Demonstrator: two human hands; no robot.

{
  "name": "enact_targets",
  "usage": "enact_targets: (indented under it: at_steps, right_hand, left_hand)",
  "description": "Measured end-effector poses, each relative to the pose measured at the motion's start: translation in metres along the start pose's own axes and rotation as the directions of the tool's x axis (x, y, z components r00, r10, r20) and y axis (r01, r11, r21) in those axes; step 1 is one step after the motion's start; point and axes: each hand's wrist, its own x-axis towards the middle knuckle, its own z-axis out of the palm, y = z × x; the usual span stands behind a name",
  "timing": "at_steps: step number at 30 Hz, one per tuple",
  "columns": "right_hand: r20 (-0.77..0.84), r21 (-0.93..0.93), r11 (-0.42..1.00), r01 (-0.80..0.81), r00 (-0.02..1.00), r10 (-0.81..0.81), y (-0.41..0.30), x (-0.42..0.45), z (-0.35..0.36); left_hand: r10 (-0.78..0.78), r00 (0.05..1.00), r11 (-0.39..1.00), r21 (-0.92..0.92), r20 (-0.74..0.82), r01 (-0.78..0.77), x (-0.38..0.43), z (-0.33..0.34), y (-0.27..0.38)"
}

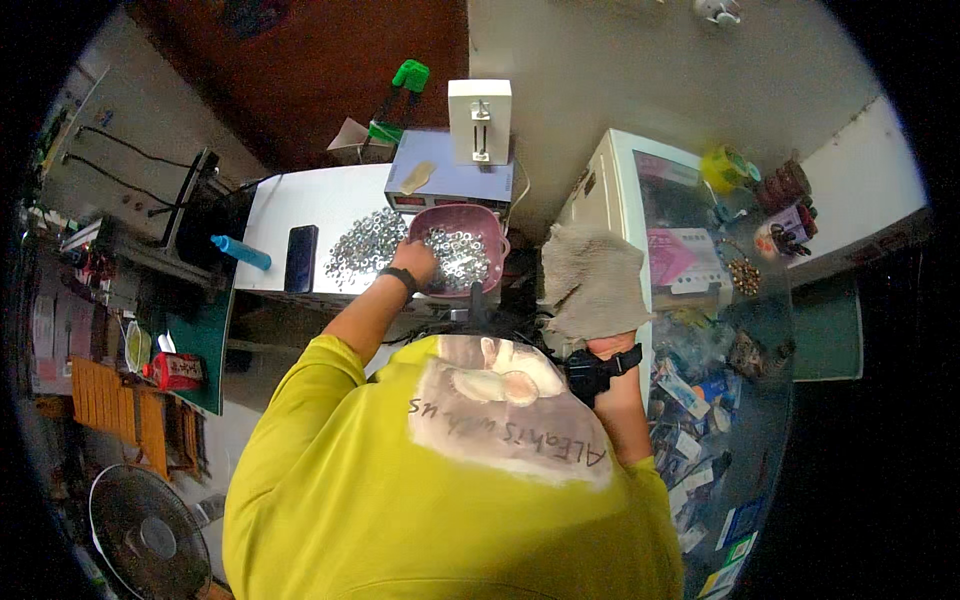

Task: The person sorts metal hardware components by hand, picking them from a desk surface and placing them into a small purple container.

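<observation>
My left hand point(415, 260), with a dark band on the wrist, is at the left rim of a pink plastic basket point(496, 244). The basket holds many small shiny metal nuts point(459, 259). What its fingers grip is unclear. Left of the basket, a loose heap of similar metal nuts point(366, 244) lies on the white tabletop point(281, 195). Only the base of my right hand point(611, 343) shows, below a crumpled beige cloth point(592, 277) that hides the fingers. A black strapped device point(600, 371) sits on the right wrist.
A dark smartphone point(301, 259) and a blue bottle point(241, 252) lie left of the heap. Behind the basket stands a grey metal box point(450, 176) with a white upright unit point(480, 120). On the right is a glass-topped case point(679, 330) with packets. A fan point(150, 532) stands lower left.
</observation>
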Motion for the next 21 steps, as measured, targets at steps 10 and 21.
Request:
enact_targets:
  at_steps: [10, 21]
  right_hand:
    - [-0.206, -0.045, 0.985, -0.166, 0.967, 0.153, 0.009, 0.003, -0.019]
    - [-0.032, -0.61, 0.787, -0.097, 0.995, 0.097, 0.026, 0.025, -0.021]
  left_hand:
    - [-0.016, 0.999, 0.998, -0.054, 0.028, 0.017, 0.001, 0.013, -0.006]
    - [-0.172, 0.864, 0.787, -0.593, -0.474, -0.169, -0.042, -0.07, -0.017]
